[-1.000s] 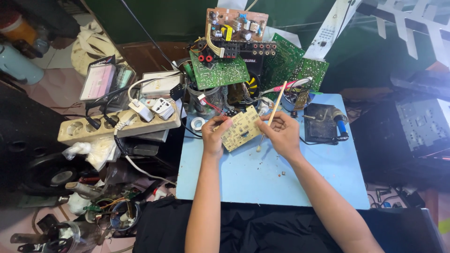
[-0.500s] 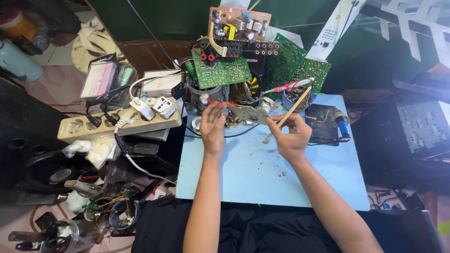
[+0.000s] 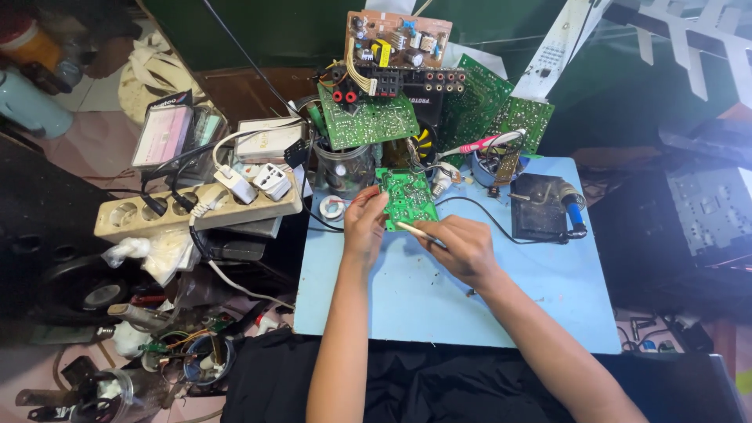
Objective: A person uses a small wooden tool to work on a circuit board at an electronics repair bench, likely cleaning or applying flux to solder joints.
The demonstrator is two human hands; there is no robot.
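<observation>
A single head-worn camera looks steeply down from above the person's seat, facing forward across the blue table [image 3: 439,305]. Both forearms enter from the bottom edge, so the view sits close. It takes in the floor clutter to the left and the boards [image 3: 368,117] stacked at the table's far side.
</observation>
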